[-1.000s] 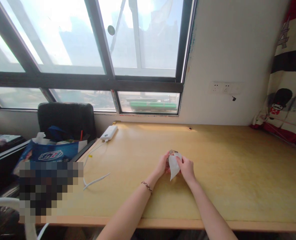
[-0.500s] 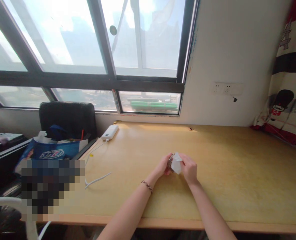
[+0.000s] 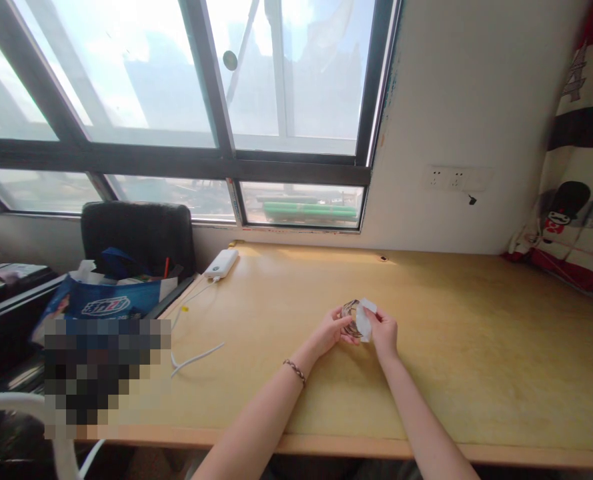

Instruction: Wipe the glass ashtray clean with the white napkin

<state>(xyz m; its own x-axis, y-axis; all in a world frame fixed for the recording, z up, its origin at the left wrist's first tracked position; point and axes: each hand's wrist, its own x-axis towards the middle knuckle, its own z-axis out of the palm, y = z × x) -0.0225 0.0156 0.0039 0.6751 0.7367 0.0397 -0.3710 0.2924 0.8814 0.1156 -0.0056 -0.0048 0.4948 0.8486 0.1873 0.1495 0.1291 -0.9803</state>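
My left hand (image 3: 331, 331) is closed on a small round object (image 3: 349, 311) with dark brown and pale curved lines; its exact kind is unclear. The thumb lies across the object's face and the fingers curl under its lower edge. My right hand (image 3: 385, 332) pinches a crumpled white tissue (image 3: 363, 323), which is pressed against the object's right side and covers that part. Both hands are held close together over the wooden table (image 3: 476, 347), and a braided bracelet (image 3: 295, 371) circles my left wrist.
A white power bank (image 3: 222, 264) with a white cable (image 3: 199, 359) lies at the table's left edge. Beyond that edge are a blue bag (image 3: 111, 303) and a black chair (image 3: 136, 237). The window (image 3: 296, 160) and wall socket (image 3: 446, 178) are behind the table.
The round object has turned so more of its lined face shows. The tissue and my right hand have shifted slightly right, and my left thumb now lies over the object's face.
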